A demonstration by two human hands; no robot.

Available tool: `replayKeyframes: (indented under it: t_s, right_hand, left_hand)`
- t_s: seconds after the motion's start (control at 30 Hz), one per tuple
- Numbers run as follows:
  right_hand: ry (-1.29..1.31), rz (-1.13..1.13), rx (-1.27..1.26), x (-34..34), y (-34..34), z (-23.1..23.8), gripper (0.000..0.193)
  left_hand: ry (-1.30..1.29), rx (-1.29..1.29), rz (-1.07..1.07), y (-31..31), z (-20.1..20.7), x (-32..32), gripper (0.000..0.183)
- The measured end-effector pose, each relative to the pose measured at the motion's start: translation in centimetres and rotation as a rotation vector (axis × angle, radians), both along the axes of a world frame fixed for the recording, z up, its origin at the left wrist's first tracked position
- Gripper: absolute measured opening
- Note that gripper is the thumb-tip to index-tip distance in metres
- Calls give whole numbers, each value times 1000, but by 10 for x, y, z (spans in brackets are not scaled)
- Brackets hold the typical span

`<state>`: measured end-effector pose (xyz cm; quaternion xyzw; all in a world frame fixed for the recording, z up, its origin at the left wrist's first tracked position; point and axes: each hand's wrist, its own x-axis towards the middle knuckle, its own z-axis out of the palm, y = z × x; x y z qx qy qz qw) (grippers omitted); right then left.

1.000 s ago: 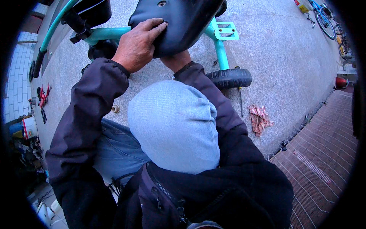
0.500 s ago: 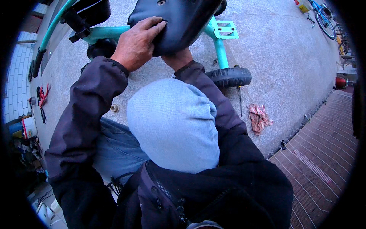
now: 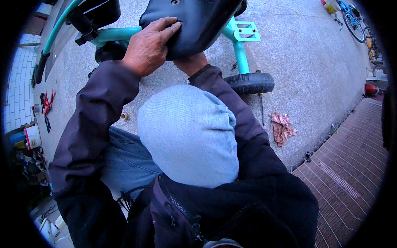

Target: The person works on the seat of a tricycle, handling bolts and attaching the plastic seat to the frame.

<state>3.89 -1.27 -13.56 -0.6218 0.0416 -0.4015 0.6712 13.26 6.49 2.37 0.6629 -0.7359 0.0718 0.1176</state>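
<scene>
Over the pavement, my left hand (image 3: 148, 48) grips the black seat (image 3: 191, 22) edge. Right hand (image 3: 190, 64) sits under it; I can't tell its grip.

A speckled grey concrete floor (image 3: 314, 62) is seen under everything, bordered at the lower right by a strip of reddish brick paving (image 3: 351, 177) and at the far left by pale tiles (image 3: 18, 87). A crumpled pinkish rag (image 3: 282, 128) is laid on the concrete, with a thin screwdriver (image 3: 261, 109) just to its left. A small black wheel (image 3: 251, 82) is rested on the floor near them. A small pale ring (image 3: 125, 116) is found further left, and red pliers (image 3: 46, 104) are laid near the tiles.
</scene>
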Motion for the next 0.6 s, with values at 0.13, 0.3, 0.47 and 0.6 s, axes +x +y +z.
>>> replayKeyframes:
  t_s: [0.13,0.3,0.47,0.6]
  right_hand:
    - [-5,-81,-101,1,-2,-6,49]
    - [138,-260,-417,-1,-3,-7,48]
    - [49,-111,-127,-4,-1,-3,49]
    - [133,-80,-162,-5,-3,2,53]
  left_hand:
    - [13,11,-6,0,0,1,59]
    - [-8,-9,-10,0,-1,1,58]
    - [-1,-4,-6,0,-1,1,60]
    - [-8,1,10,0,-3,2,63]
